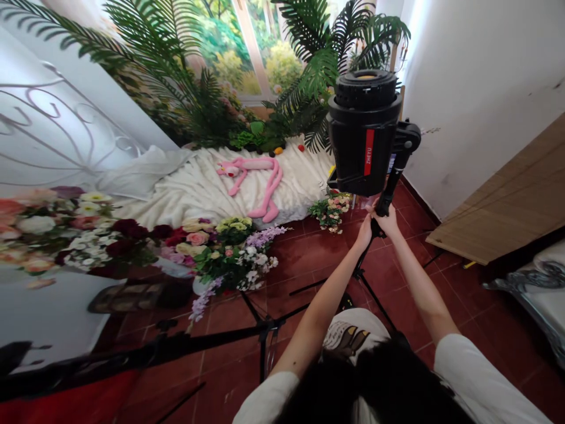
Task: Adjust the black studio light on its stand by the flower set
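A black studio light (364,141) with a red label stands upright on a black light stand (362,274), joined by a tilting bracket (406,141) on its right side. Just below the lamp, both hands are at the top of the stand. My left hand (364,231) is closed round the stand's pole from the left. My right hand (388,221) wraps the pole by a black knob, slightly higher. Parts of the fingers are hidden behind the knob and pole.
Stand legs spread over the red tiled floor (293,256). Left are artificial flowers (247,259) and another black stand (265,324). A pink plush toy (265,171) lies on a cream blanket (198,182). A wooden panel (494,206) leans at the right.
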Motion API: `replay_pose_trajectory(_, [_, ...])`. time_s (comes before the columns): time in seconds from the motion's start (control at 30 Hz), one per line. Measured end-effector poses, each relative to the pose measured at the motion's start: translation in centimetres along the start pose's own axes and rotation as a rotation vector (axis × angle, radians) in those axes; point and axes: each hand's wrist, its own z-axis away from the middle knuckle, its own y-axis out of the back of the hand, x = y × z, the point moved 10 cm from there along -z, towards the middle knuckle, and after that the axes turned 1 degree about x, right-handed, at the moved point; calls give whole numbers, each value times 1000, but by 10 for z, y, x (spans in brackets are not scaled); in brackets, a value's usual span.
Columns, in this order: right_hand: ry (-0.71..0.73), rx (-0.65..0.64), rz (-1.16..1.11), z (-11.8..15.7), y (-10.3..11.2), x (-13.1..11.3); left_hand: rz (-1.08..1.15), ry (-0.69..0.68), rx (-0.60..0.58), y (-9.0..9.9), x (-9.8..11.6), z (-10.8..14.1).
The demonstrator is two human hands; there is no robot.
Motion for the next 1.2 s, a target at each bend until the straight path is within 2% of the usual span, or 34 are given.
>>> replay_pose_trajectory(0.07, [10,-30,11,-3,0,-5,-26,-44,-54,-5,2,-1])
replay_pose_trajectory(0.2, [35,37,65,-7,4,-18,-44,-157,-150,-11,5,0])
replay_pose_trajectory(0.37, [96,125,69,-17,11,-44,-207,-210,-177,-13,7,8])
replay_pose_trajectory(0.53, [149,75,54,-38,11,-68,-312,-268,-268,-20,13,17])
replay_pose_trajectory(0.67, [188,65,32,-50,12,-80,-330,-267,-261,-20,15,18])
replay_pose_trajectory(0.87, [201,44,74,-53,11,-79,-328,-213,-130,-12,12,17])
replay_pose_trajectory(1.03, [192,83,118,-32,27,-85,-362,-211,-115,-9,11,17])
replay_pose_trajectory(1.2, [191,95,235,28,60,-87,-395,-263,-148,-11,11,14])
